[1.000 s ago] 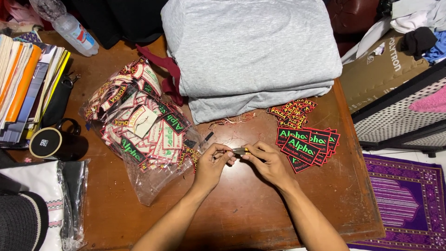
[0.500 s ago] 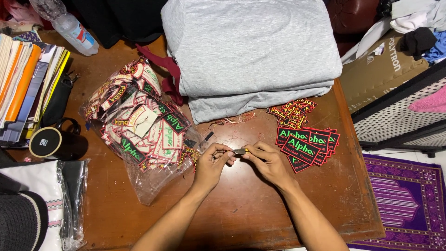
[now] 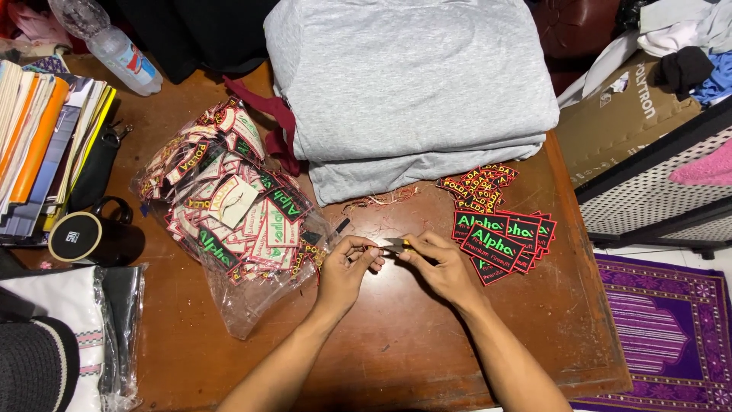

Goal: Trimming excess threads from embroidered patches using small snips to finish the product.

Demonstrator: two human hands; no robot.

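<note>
Head view: both hands are meeting over the middle of the wooden worktop [image 3: 381, 343], just in front of the folded grey cloth [image 3: 412, 84]. The left hand [image 3: 345, 271] is pinching something very small between thumb and forefinger; it is too small to identify. The right hand [image 3: 442, 267] is holding a small snip tool [image 3: 396, 244] with a yellowish handle, its fingers curled and pressed around it. The tool's long axis is lying roughly level across the view, its metal tip pointing left toward the left fingertips, nearly touching them.

Judging by the loose red threads [image 3: 381, 200] near the cloth, the step in hand appears to be trimming a small piece, probably a patch. The next move would seem to call for a steady pinch on the left and a fine, short closing of the tool on the right, kept clear of the fingertips.

A clear bag of patches [image 3: 229, 206] is lying just left of the left hand. A stack of black patches [image 3: 499, 236] with red edging and green lettering is sitting just right of the right hand. A black mug [image 3: 84, 238] is standing well apart at the left edge.
</note>
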